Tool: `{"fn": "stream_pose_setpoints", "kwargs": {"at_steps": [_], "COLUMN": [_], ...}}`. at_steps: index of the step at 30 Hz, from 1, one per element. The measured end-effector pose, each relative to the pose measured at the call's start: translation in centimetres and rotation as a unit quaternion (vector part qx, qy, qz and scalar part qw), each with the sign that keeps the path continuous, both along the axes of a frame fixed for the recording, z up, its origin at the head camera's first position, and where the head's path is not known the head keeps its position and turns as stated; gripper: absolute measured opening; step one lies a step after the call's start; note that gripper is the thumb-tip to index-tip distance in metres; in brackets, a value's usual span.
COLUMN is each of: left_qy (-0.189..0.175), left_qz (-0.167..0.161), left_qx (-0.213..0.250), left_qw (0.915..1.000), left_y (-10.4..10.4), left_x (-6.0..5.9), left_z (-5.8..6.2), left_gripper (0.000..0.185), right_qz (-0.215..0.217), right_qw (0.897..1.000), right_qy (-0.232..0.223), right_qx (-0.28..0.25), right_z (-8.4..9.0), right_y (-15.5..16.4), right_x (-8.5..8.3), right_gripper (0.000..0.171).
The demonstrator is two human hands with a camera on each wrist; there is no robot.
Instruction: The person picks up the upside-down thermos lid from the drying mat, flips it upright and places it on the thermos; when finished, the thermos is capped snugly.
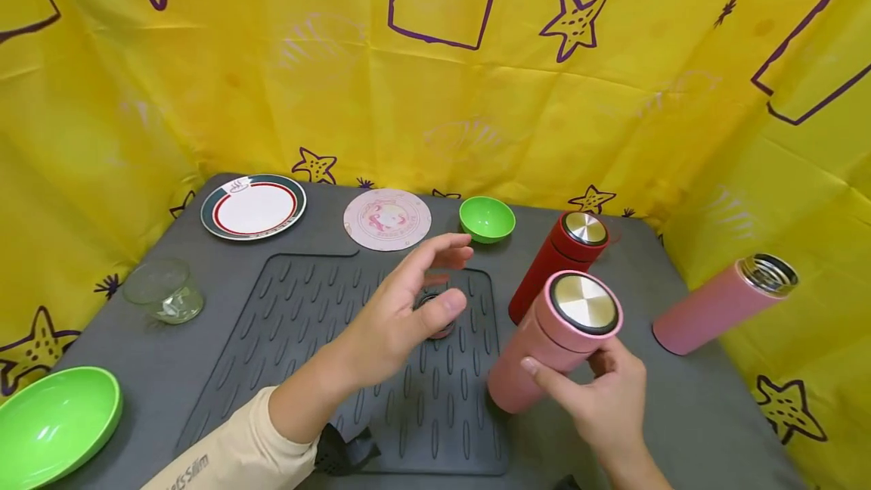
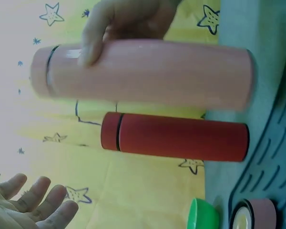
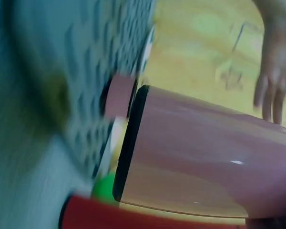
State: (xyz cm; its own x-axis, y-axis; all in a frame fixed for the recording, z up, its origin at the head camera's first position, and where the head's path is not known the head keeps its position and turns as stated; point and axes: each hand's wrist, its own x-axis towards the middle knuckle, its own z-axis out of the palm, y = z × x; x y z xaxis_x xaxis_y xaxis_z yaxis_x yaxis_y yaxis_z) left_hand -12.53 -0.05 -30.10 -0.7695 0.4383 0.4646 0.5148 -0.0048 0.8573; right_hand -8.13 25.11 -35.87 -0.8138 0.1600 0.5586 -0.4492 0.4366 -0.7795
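Pink flask (image 1: pixel 554 339) — right hand (image 1: pixel 605 399)

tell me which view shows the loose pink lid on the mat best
Left wrist: the pink lid lies unobstructed beside the green bowl. In the head view the left hand mostly hides it; the right wrist view blurs it.

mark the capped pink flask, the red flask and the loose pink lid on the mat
capped pink flask (image 1: pixel 544 342), head view, on its side wall just below the cap.
red flask (image 1: pixel 544 267), head view, on the body below its cap.
loose pink lid (image 2: pixel 263 213), left wrist view, on its pink side.
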Motion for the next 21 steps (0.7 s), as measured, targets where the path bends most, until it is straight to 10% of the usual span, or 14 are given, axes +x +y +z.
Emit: {"fn": "stream_pose_setpoints", "kwargs": {"at_steps": [7, 21], "left_qy": [-0.02, -0.062], "left_qz": [0.034, 0.07], "left_qx": [-0.029, -0.178], "left_qw": [0.9988, 0.9796], "left_y": [-1.1, -2.0], "left_x": [-0.3, -0.9], "left_z": [-0.5, -1.5], "left_gripper": [0.045, 0.043], "right_qz": [-0.147, -0.224], "right_qw": [0.989, 0.968], "right_qy": [0.001, -0.099], "right_qx": [0.007, -0.06], "right_z": [0.4, -1.4], "right_y": [5.7, 11.5], "right_x": [-1.2, -8.8], "right_gripper": [0.044, 0.041]}}
